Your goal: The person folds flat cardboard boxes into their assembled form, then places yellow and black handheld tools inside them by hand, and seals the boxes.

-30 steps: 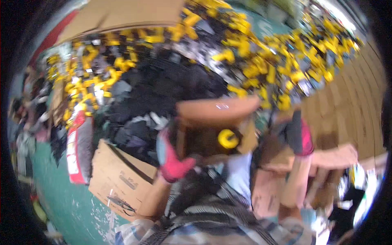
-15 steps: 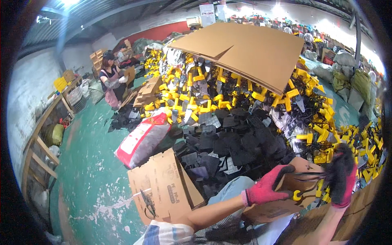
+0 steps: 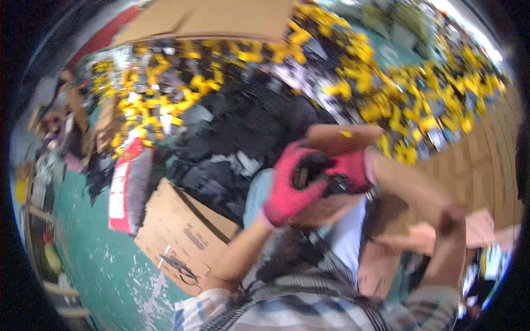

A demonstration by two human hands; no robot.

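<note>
My left hand (image 3: 295, 185), in a pink glove with a black palm, is curled with its fingers closed in front of my lap. Against it comes my right hand (image 3: 350, 172), gloved alike, its fingers closed and smeared by motion. Something dark sits between the two hands, too blurred to make out. Just behind and below them is a cardboard box (image 3: 345, 139), its upper flap upright with a small yellow spot on it. On a brown carton (image 3: 190, 240) to my left lies a pair of black-handled scissors (image 3: 179, 267).
Ahead spreads a heap of black flat pieces (image 3: 243, 127), ringed by yellow-and-grey parts (image 3: 381, 94). A large cardboard sheet (image 3: 221, 19) lies on the far heap. A red-and-white sack (image 3: 130, 187) stands left on the green floor (image 3: 99, 248). Brown boards (image 3: 464, 171) lie right.
My view has tilted down and turned right. My right hand, which was raised beside the box near dark cords, has come in against my left hand over the box.
</note>
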